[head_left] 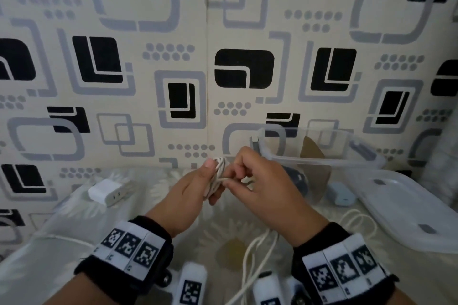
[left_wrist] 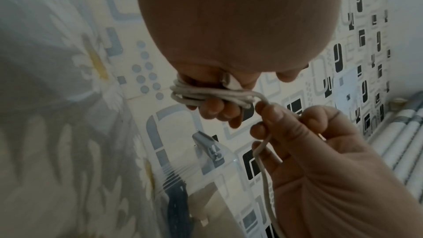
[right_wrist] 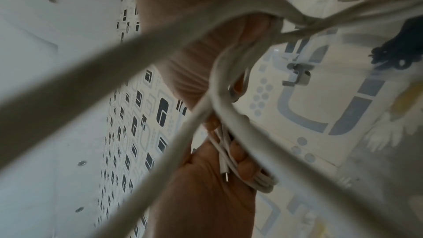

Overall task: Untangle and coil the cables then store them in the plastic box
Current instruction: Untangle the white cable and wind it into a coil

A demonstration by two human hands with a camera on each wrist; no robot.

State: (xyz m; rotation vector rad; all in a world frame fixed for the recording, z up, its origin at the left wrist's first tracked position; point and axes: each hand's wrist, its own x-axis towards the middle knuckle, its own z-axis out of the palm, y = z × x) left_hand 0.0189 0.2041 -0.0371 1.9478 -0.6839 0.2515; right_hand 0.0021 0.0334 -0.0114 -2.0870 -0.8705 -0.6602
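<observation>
A white cable coil is wrapped around the fingers of my left hand, which grips it in front of me above the bed. My right hand pinches the free strand of the same cable right beside the coil. In the right wrist view the coil lies in the left palm with its USB-C plug showing. The strand trails down to loose white cable on the sheet. The clear plastic box stands just behind my right hand, with a dark cable inside.
The box's lid lies to the right on the bed. A white charger sits at the left near the patterned wall, and a pale blue item lies between box and lid. The daisy-print sheet covers the surface.
</observation>
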